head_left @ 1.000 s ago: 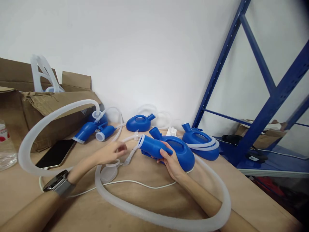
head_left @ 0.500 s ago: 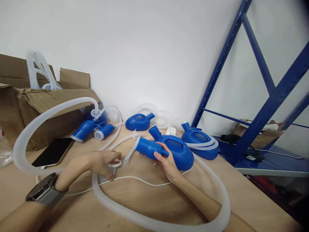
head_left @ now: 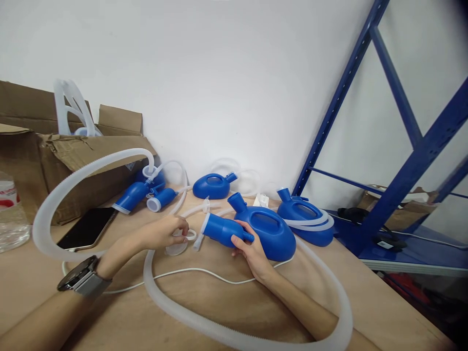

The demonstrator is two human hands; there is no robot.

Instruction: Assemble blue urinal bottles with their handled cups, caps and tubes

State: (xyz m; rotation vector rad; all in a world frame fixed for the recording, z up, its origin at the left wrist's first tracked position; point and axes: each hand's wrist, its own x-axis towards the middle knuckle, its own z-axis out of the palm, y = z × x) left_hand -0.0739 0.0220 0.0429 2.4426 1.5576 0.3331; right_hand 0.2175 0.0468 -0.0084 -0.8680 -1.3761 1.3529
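Observation:
My right hand (head_left: pixel 256 253) grips a blue urinal funnel (head_left: pixel 221 230) by its narrow end, its wide white-rimmed mouth turned left. My left hand (head_left: pixel 166 233), with a watch at the wrist, pinches a clear plastic lid (head_left: pixel 177 248) low over the table; the fingers partly hide it. A white ring (head_left: pixel 191 235) shows beside the fingertips, and a small clear connector piece (head_left: pixel 198 242) hangs near the funnel's mouth. Just behind the funnel stands a blue urinal bottle (head_left: pixel 280 239) with an open neck. A translucent corrugated hose (head_left: pixel 204 327) loops across the front.
Two more blue bottles (head_left: pixel 211 187) (head_left: pixel 305 222) stand towards the wall. Several blue funnels (head_left: pixel 133 196) with hoses lie left, by a cardboard box (head_left: pixel 98 151). A phone (head_left: pixel 87 228), a water bottle (head_left: pixel 12 214) and a white cable (head_left: pixel 204 271) are on the table. Blue shelving (head_left: pixel 413 161) rises at right.
My left hand has lifted slightly and its fingers have drawn closer together, leaving more of the lid showing below them. My right hand keeps its grip on the funnel. The view has shifted slightly.

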